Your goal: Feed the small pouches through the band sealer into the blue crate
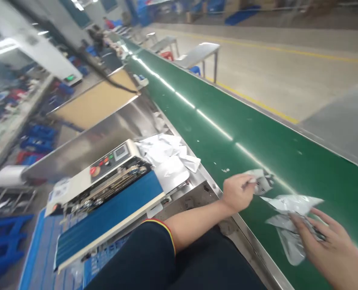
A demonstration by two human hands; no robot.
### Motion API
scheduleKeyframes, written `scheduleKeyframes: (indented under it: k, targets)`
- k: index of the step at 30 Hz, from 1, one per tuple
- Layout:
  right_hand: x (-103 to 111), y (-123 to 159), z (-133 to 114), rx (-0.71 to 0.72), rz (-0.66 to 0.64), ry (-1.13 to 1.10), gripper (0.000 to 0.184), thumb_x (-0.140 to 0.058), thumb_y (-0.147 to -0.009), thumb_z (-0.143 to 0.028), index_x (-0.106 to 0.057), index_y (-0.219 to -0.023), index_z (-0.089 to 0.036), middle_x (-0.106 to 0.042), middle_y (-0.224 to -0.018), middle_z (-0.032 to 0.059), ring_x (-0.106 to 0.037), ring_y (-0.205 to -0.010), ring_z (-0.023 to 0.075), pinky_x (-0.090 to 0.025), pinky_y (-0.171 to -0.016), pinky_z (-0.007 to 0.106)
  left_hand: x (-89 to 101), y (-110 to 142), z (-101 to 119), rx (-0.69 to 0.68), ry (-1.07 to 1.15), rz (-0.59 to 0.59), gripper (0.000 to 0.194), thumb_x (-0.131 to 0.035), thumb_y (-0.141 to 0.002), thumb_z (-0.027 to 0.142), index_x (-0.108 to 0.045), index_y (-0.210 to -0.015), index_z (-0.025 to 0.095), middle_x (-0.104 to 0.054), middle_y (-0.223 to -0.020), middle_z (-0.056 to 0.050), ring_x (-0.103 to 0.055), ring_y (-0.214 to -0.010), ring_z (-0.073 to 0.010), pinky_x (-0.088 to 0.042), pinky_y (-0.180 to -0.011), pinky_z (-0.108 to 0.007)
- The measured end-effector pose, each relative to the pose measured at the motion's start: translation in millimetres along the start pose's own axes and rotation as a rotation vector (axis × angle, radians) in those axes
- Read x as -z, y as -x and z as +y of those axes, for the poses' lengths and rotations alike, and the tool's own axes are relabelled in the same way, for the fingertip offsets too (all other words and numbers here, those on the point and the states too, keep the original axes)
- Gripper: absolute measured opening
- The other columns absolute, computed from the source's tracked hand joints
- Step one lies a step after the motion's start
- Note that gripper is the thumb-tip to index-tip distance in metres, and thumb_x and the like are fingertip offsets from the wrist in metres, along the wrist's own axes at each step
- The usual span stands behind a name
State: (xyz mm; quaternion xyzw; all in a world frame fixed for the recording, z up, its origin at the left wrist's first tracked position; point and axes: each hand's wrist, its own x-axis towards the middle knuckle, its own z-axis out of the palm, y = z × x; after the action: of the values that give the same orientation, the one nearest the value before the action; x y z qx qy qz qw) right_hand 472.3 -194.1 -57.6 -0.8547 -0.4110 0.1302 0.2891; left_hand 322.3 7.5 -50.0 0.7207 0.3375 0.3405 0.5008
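Observation:
Over the green conveyor belt (209,133), my left hand (238,192) is closed, pinching a small whitish foil packet (263,182) with dark print. To its right, my right hand (330,239) has its thumb and fingers around several crumpled silver foil pouches (292,204), one of which hangs down below the thumb. The two hands are apart, with the packet close to the upper pouch. What is inside the pouches cannot be seen.
Left of the belt stands a band sealing machine (115,161) with a blue belt (112,217). A heap of silver pouches (163,149) lies at its far end. Metal tables (200,54) line the belt's far side. Blue crates (3,241) sit at the lower left.

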Motion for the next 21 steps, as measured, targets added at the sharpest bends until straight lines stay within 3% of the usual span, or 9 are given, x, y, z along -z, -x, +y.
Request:
scheduleKeyframes:
  k: [2, 5, 8, 10, 12, 15, 18, 21]
  targets:
    - [-32, -54, -63, 0.108, 0.011, -0.023, 0.038, -0.057, -0.098, -0.068, -0.079, -0.096, -0.038, -0.07, -0.138, 0.0105, -0.063, -0.135, 0.0462, -0.063, -0.094, 0.064, 75.9, -21, 4, 0.047, -0.041, 0.275, 0.024, -0.063, -0.103, 0.029, -0.084, -0.112, 0.021, -0.084, -0.117, -0.01, -0.078, -0.109, -0.0266, -0.061, -0.104, -0.04]
    - [-71, -128, -171, 0.347, -0.084, -0.069, 0.045, -0.056, -0.1, -0.066, -0.08, -0.093, -0.029, -0.072, -0.139, 0.0116, -0.067, -0.13, 0.043, -0.061, -0.102, 0.057, 177.8, -42, -6, 0.184, -0.026, 0.676, 0.025, -0.067, -0.102, 0.035, -0.083, -0.107, 0.017, -0.084, -0.106, -0.011, -0.077, -0.101, -0.0268, -0.06, -0.098, -0.039]
    - [-114, -199, -279, 0.548, -0.209, -0.024, 0.047, -0.059, -0.097, -0.066, -0.081, -0.095, -0.025, -0.074, -0.136, 0.0129, -0.071, -0.122, 0.0402, -0.059, -0.101, 0.053, 255.4, -65, -28, 0.345, 0.082, 0.909, 0.029, -0.066, -0.103, 0.038, -0.081, -0.095, 0.015, -0.082, -0.092, -0.009, -0.076, -0.093, -0.0249, -0.059, -0.088, -0.033]
    - [-150, -241, -345, 0.643, -0.323, 0.063, 0.043, -0.063, -0.096, -0.063, -0.082, -0.097, -0.025, -0.078, -0.129, 0.0128, -0.074, -0.114, 0.0383, -0.06, -0.093, 0.047, 290.5, -81, -44, 0.476, 0.184, 1.038, 0.03, -0.062, -0.104, 0.036, -0.079, -0.092, 0.014, -0.082, -0.09, -0.009, -0.076, -0.09, -0.0246, -0.058, -0.084, -0.032]
    - [-194, -270, -402, 0.707, -0.451, 0.157, 0.039, -0.065, -0.094, -0.059, -0.083, -0.096, -0.025, -0.082, -0.116, 0.0121, -0.076, -0.106, 0.0363, -0.06, -0.086, 0.042, 309.4, -91, -56, 0.59, 0.28, 1.143, 0.028, -0.059, -0.105, 0.034, -0.079, -0.101, 0.014, -0.083, -0.101, -0.012, -0.077, -0.098, -0.0266, -0.059, -0.088, -0.035]
    - [-272, -279, -464, 0.762, -0.547, 0.191, 0.036, -0.069, -0.092, -0.054, -0.084, -0.104, -0.023, -0.083, -0.111, 0.0123, -0.077, -0.105, 0.035, -0.059, -0.087, 0.04, 307.4, -73, -60, 0.662, 0.348, 1.193, 0.037, -0.064, -0.104, 0.034, -0.072, -0.136, 0.017, -0.075, -0.14, -0.018, -0.068, -0.135, -0.0318, -0.053, -0.113, -0.043]
    - [-337, -260, -485, 0.795, -0.499, 0.07, 0.049, -0.068, -0.092, -0.049, -0.078, -0.131, -0.02, -0.079, -0.128, 0.0161, -0.075, -0.115, 0.0352, -0.058, -0.1, 0.045, 287.8, -17, -49, 0.586, 0.369, 1.056, 0.069, -0.069, -0.103, 0.045, -0.049, -0.165, 0.022, -0.046, -0.173, -0.015, -0.04, -0.162, -0.0334, -0.038, -0.131, -0.047]
    - [-360, -249, -478, 0.772, -0.453, -0.037, 0.071, -0.072, -0.088, -0.055, -0.068, -0.147, -0.015, -0.074, -0.138, 0.0206, -0.071, -0.123, 0.0375, -0.054, -0.109, 0.051, 282.9, 48, -31, 0.414, 0.306, 0.884, 0.066, -0.067, -0.104, 0.046, -0.052, -0.164, 0.025, -0.046, -0.173, -0.013, -0.043, -0.161, -0.0344, -0.039, -0.132, -0.048]
